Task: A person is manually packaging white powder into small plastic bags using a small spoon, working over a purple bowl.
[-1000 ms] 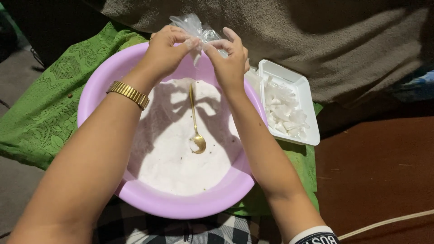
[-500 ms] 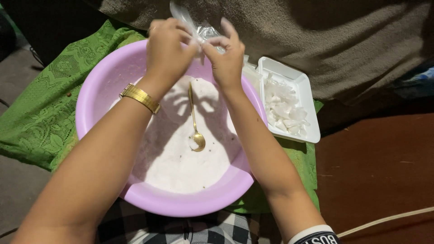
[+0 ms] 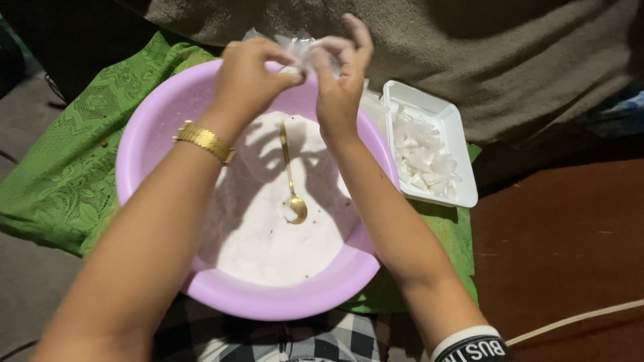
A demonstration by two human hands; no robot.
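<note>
A green lace-patterned cloth is spread over the floor, running from the upper left down under the basin to the lower right. On the cloth sits a round lilac plastic basin, holding white powder with a gold spoon lying in it, bowl end toward the near side. Just right of the basin, partly on the cloth, lies a white rectangular foam tray with small white translucent pieces in it. The floor is grey at the left edge and reddish brown at the right, where a pale cord crosses the near right corner. A brown-grey blanket covers the far side.
</note>
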